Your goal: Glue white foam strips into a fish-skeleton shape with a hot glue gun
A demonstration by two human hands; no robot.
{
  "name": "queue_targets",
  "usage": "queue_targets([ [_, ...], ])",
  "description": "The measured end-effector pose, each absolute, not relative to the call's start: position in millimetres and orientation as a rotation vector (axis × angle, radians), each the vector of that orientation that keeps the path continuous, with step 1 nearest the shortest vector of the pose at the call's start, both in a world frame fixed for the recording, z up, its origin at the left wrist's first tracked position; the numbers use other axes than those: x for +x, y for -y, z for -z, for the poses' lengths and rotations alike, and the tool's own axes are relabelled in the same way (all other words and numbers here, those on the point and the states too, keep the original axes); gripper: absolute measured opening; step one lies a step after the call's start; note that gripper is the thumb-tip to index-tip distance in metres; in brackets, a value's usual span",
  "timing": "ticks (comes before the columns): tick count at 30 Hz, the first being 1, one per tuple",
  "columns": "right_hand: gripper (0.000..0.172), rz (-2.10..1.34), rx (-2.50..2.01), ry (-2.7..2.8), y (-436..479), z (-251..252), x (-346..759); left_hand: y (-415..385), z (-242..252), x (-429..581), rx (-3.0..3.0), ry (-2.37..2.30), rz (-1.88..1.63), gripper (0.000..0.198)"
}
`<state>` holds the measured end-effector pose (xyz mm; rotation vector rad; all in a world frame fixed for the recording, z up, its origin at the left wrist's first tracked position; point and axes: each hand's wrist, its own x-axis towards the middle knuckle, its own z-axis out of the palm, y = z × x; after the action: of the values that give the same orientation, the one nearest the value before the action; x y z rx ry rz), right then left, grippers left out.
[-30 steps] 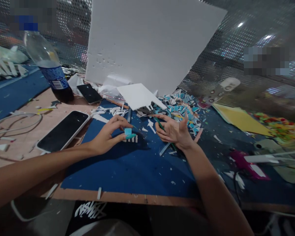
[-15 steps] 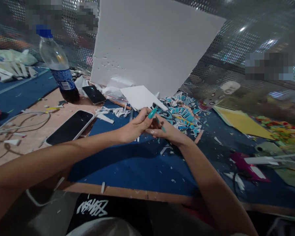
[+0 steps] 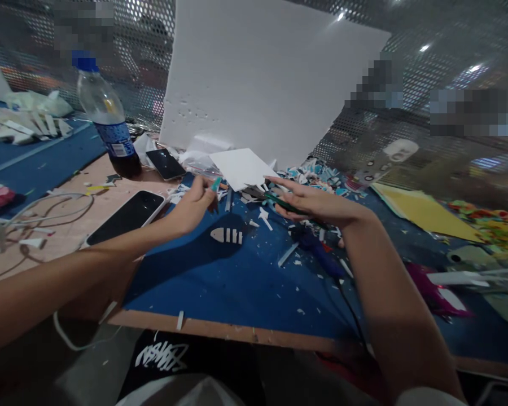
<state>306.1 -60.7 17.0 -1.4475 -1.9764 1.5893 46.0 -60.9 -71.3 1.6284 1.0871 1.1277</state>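
1. Plainly, the hands are well apart: the right hand point(image 3: 315, 202) grips a green-handled tool point(image 3: 274, 197) just beside a small white board point(image 3: 241, 168); whether the left hand point(image 3: 200, 198), fingers curled, holds anything, I cannot tell.
2. Nearer the person, white pieces point(image 3: 228, 235) lie in a row on the blue mat point(image 3: 203, 299).
3. Leftward, a blue-capped bottle point(image 3: 112, 132) has dark liquid point(image 3: 127, 166) at its bottom.

Room over mat point(image 3: 228, 287) (scraps point(image 3: 319, 173) behind)
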Motion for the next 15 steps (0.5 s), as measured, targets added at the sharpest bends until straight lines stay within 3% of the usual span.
queue_targets([
  [4,0.064,-1.576,-1.424,1.806,55,-19,312,42,80,32,1.384,-1.265,-1.491,0.015],
  [7,0.078,-1.680,-1.329,1.666,53,-18,313,38,81,32,1.300,-1.214,-1.540,0.018],
  [9,0.084,-1.780,-1.194,1.595,52,-15,311,41,77,40,1.229,-1.094,-1.467,0.018],
  [15,0.079,-2.061,-0.858,1.524,44,-6,292,51,56,82,0.824,-0.665,-1.009,0.020],
])
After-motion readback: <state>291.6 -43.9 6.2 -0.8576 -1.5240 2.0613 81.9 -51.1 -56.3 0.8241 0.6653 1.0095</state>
